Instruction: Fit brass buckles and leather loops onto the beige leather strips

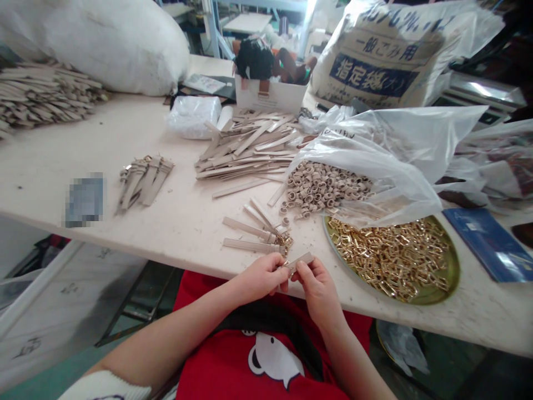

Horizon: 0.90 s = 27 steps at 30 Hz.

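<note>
Near the table's front edge, my left hand is closed on one end of a beige strap with a bit of gold metal by the fingers. My right hand pinches the same strap between thumb and fingers, close beside the left. Just beyond my hands lie several straps with gold buckles, fanned out. A pile of small beige loops spills from a clear plastic bag. Gold buckles fill a round green tray at the right.
Loose straps are heaped mid-table, with a buckled bundle to their left. More straps lie far left by a white sack. A white box, a printed bag and a blue packet also stand or lie around.
</note>
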### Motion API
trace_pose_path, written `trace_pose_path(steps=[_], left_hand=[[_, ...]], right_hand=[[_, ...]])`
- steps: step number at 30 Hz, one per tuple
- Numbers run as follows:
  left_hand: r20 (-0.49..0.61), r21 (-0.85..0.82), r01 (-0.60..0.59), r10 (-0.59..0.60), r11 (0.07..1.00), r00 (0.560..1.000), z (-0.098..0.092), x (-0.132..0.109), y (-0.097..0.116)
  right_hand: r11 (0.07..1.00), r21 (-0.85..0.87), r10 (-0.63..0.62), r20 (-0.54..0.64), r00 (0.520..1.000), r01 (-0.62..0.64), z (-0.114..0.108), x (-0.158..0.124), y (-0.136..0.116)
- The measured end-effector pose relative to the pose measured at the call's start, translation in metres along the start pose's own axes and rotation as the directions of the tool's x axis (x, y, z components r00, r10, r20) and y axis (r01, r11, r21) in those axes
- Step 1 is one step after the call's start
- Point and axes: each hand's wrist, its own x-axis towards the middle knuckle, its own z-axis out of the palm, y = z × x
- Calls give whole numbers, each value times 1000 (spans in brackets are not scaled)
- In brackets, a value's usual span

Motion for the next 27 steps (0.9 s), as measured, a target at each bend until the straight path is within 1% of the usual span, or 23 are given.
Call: trace_pose_path(steps=[2, 4, 5, 6, 7, 8, 10, 11, 13, 15, 17, 19, 21, 23, 24, 25, 27], left_hand=[[-27, -7, 2, -3, 1000, 1000, 1, 1, -2], [-62, 19, 11, -10, 1000, 998, 2, 1, -3], [-71, 41, 17, -14, 999, 997, 2, 0, -3], [-73, 62, 22, -17, 998, 997, 2, -1, -2], [-67, 77, 24, -19, 997, 998, 2, -2, -1], [-52, 87, 22, -17, 996, 998, 1, -4, 0], [-16, 104, -3, 5, 995, 1000, -2, -7, 3], [-4, 111, -16, 17, 994, 1000, -4, -7, 5], [3, 107, -25, 25, 994, 1000, -7, -6, 7], [-6, 83, -21, 21, 996, 1000, -10, -3, 9], [-25, 66, -23, 25, 998, 999, -12, 0, 10], [-56, 112, -50, 56, 992, 997, -13, 0, 12], [-100, 203, -103, 126, 974, 987, -14, -3, 16], [-128, 294, -161, 206, 942, 970, -16, -6, 18], [-131, 311, -174, 223, 934, 966, -18, -7, 19], [-127, 302, -174, 221, 937, 967, -19, -7, 18], [-118, 211, -165, 193, 963, 974, -22, -3, 15]], right_hand=[[985, -159, -72, -25, 997, 67, -1, -2, -3], [928, -326, -200, -32, 979, 179, -2, -5, -5], [895, -383, -256, -26, 966, 227, -3, -6, -6], [876, -413, -283, -20, 959, 250, -4, -7, -6], [881, -408, -269, -14, 963, 240, -5, -7, -7], [909, -366, -213, -1, 977, 198, -6, -6, -7], [972, -228, -50, 60, 997, 63, -8, -4, -10], [988, -156, 12, 102, 995, 5, -8, -3, -12], [997, -59, 55, 162, 985, -46, -8, 0, -18], [998, -52, 28, 161, 986, -20, -6, 2, -24], [989, -136, -30, 151, 988, 51, -4, 5, -30], [956, -262, -98, 147, 984, 134, -3, 9, -32], [929, -329, -126, 150, 981, 169, -3, 15, -31], [938, -308, -114, 165, 980, 161, -3, 21, -29], [947, -283, -105, 179, 978, 154, -3, 23, -27], [953, -259, -106, 193, 975, 155, -2, 24, -27], [956, -227, -134, 226, 965, 186, 0, 26, -28]])
